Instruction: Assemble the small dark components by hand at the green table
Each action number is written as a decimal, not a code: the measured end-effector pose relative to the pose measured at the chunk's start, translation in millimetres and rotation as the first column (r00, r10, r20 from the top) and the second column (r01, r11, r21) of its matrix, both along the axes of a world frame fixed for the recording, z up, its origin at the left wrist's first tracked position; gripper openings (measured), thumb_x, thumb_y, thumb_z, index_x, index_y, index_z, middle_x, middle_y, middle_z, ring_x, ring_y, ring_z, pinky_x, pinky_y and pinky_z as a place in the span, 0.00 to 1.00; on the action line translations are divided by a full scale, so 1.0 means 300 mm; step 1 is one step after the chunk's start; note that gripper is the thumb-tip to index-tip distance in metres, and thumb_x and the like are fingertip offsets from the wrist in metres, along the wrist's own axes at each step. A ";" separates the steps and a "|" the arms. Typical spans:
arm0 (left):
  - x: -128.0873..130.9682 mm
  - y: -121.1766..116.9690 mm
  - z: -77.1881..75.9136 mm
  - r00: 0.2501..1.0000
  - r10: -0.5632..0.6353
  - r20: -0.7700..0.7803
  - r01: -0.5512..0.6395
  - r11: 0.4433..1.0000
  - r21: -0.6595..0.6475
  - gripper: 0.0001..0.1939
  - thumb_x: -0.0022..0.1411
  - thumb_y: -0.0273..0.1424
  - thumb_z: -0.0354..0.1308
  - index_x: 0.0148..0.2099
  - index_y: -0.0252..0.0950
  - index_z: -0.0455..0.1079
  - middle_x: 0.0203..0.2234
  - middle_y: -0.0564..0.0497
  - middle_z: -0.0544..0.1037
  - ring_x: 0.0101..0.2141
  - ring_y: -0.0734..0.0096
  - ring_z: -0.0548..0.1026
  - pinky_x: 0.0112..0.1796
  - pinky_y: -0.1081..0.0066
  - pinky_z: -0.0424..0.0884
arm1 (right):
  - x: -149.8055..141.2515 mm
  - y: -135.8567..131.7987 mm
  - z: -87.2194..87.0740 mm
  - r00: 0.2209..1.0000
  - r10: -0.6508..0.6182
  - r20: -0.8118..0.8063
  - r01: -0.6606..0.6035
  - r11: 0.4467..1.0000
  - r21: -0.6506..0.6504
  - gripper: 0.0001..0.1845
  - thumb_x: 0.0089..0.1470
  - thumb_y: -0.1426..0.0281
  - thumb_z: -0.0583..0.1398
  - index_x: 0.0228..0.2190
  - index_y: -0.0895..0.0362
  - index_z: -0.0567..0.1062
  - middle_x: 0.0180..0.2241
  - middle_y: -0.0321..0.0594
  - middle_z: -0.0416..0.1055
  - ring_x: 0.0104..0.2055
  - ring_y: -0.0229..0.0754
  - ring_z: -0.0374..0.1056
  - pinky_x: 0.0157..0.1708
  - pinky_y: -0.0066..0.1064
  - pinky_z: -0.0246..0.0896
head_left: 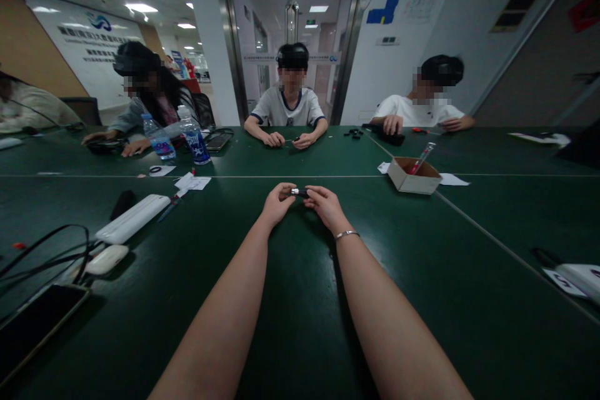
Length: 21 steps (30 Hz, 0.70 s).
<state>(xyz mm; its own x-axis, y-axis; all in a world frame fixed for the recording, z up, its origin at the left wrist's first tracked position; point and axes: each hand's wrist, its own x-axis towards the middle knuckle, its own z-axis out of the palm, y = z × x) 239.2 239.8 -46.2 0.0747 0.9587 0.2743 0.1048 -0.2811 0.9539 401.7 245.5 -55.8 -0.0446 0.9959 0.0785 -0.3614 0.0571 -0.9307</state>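
My left hand and my right hand meet above the dark green table, each closed in a fingertip pinch. Between them is a small, dark, slim piece with a shiny silver part; its exact kind is too small to make out. The left fingertips grip it near the silver part. At the black end the right thumb and fingers hold it, covering part of it. A silver bracelet circles the right wrist.
A white power bank, cables, an earbud case and a phone lie left. Two bottles stand beyond. An open cardboard box holding a red-tipped tool is ahead right. Several people with headsets sit opposite, one directly across.
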 end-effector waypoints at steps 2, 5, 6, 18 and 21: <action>0.003 -0.007 0.005 0.999 0.039 -0.003 -0.039 0.997 -0.072 0.15 0.56 0.34 0.60 0.45 0.35 0.70 0.36 0.46 0.75 0.32 0.70 0.73 0.28 0.75 0.66 | -0.001 -0.003 0.003 1.000 0.000 0.012 0.000 1.000 -0.002 0.14 0.43 0.69 0.72 0.33 0.59 0.78 0.26 0.39 0.74 0.26 0.37 0.71 0.27 0.24 0.69; 0.008 -0.009 0.003 0.995 0.101 -0.012 -0.101 0.985 -0.137 0.14 0.62 0.39 0.54 0.43 0.33 0.69 0.28 0.49 0.74 0.26 0.73 0.71 0.24 0.76 0.64 | -0.003 -0.006 0.007 0.999 0.014 0.035 -0.014 1.000 -0.007 0.14 0.43 0.70 0.72 0.33 0.59 0.78 0.26 0.39 0.74 0.27 0.37 0.71 0.27 0.25 0.69; 0.010 -0.008 0.002 0.993 0.114 -0.011 -0.114 0.984 -0.137 0.13 0.62 0.38 0.53 0.44 0.34 0.68 0.27 0.50 0.73 0.25 0.74 0.70 0.24 0.77 0.64 | -0.003 -0.007 0.008 0.999 0.018 0.038 -0.018 1.000 -0.007 0.13 0.43 0.70 0.71 0.33 0.59 0.78 0.26 0.39 0.74 0.27 0.37 0.71 0.27 0.25 0.69; 0.013 0.005 -0.016 0.992 0.124 -0.034 -0.126 0.988 -0.089 0.15 0.59 0.34 0.57 0.48 0.35 0.66 0.30 0.50 0.73 0.29 0.73 0.71 0.25 0.78 0.63 | -0.004 -0.003 0.004 0.999 0.030 0.022 -0.030 1.000 -0.004 0.15 0.41 0.71 0.72 0.33 0.60 0.77 0.26 0.39 0.74 0.26 0.36 0.70 0.27 0.23 0.69; 0.010 0.005 -0.023 0.990 0.139 -0.030 -0.141 0.985 -0.096 0.15 0.59 0.33 0.57 0.48 0.36 0.66 0.35 0.48 0.73 0.32 0.72 0.72 0.26 0.77 0.64 | -0.003 -0.005 0.003 0.999 0.027 0.031 -0.028 1.000 0.002 0.14 0.42 0.71 0.71 0.34 0.60 0.77 0.26 0.38 0.74 0.26 0.36 0.70 0.26 0.23 0.69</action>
<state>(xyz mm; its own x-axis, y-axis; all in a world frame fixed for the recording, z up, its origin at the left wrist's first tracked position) 242.2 241.2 -53.0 -0.0568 0.9823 0.1787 0.1584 -0.1678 0.9730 400.9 244.1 -54.8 -0.0744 0.9941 0.0789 -0.3334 0.0498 -0.9415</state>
